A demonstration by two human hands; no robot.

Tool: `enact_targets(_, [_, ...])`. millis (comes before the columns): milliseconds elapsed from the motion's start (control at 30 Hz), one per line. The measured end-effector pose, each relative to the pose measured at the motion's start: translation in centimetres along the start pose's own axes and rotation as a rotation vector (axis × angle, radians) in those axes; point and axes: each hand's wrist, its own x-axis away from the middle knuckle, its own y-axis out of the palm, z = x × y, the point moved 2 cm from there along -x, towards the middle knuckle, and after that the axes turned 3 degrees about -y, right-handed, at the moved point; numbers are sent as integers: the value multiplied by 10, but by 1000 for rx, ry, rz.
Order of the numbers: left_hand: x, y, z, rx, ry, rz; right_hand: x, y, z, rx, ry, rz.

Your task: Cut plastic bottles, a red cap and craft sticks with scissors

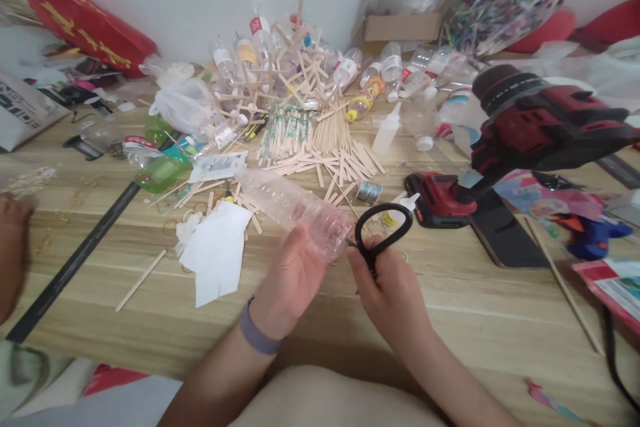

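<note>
- Clear, ribbed plastic makes up the bottle (265, 197) at the middle of my clock; it lies aslant above the wooden table (320, 320), one end toward 10, the other toward 4.
- At 6, the person's left hand (295, 267) grips it, thumb on the near side, fingers wrapped behind and showing pinkly through the plastic.
- At 4, the right hand (395, 287) has its fingers closed around black-handled scissors (359, 232), whose tip meets the bottle's near end; I can't tell whether it has pierced it.
- Around 8 lies a white, irregular sheet of paper (215, 257).
- Toward 10 sits a green-tinted plastic bottle (165, 173).
- Flat, pale wooden sticks (333, 127) heap up at 12.
- Toward 2 stands a red-and-black power drill (545, 123), with a dark, flat phone (510, 237) just beside its base.
- Out at 9, a co-worker's hand (14, 240) rests near the table's edge, its fingers mostly hidden.
</note>
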Motion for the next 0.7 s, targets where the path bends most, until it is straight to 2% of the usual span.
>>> enact_targets(133, [0, 2, -4, 34, 15, 12, 1, 0, -3, 360, -364, 159])
enact_targets(233, [2, 4, -4, 31, 63, -5, 0, -1, -7, 479, -478, 174])
enact_targets(367, [4, 6, -3, 4, 113, 10, 3, -2, -9, 615, -489, 127])
enact_targets(467, [4, 5, -3, -19, 124, 28, 4, 1, -7, 628, -472, 115])
enact_targets(600, [2, 2, -7, -73, 128, 78, 2, 8, -3, 492, -442, 129])
enact_targets(700, [0, -1, -10, -108, 128, 120, 0, 11, 0, 301, -310, 77])
